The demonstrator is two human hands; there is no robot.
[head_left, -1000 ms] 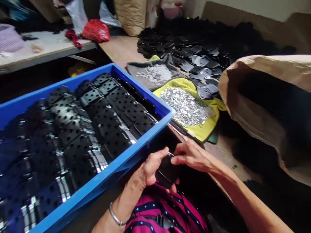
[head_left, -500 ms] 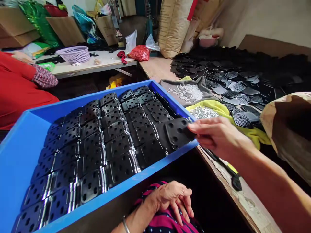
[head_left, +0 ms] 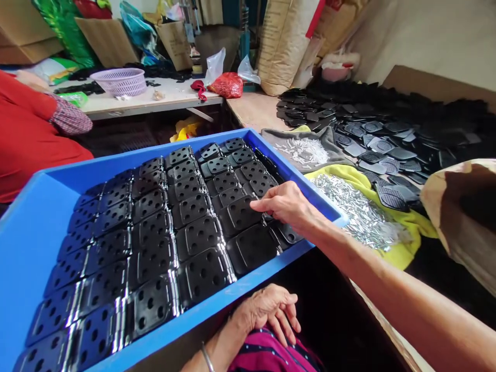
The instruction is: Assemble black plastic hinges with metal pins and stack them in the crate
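Rows of black plates with round holes [head_left: 201,232] fill much of a blue tray [head_left: 341,219]. Over the tray's right part, my right hand [head_left: 284,204] has thumb and fingers pressed together on the edge of one black plate [head_left: 240,214], which lies on the other plates. Its fingertips are partly hidden behind the hand. My left hand [head_left: 269,312] rests on the patterned cloth [head_left: 263,354] over my lap, fingers apart, holding nothing; a bangle is on that wrist.
Small metal pins [head_left: 356,212] lie on a yellow cloth [head_left: 403,258]; white pieces [head_left: 306,150] sit on a grey cloth. Behind are a heap of black parts [head_left: 387,113], an open sack [head_left: 461,206] and a purple basket [head_left: 120,82]. A person's red sleeve [head_left: 34,119] is at left.
My right hand has moved left from the tray's right edge, bringing the black plate down onto the others. More metal pins show on the yellow cloth. My left hand stays on my lap.
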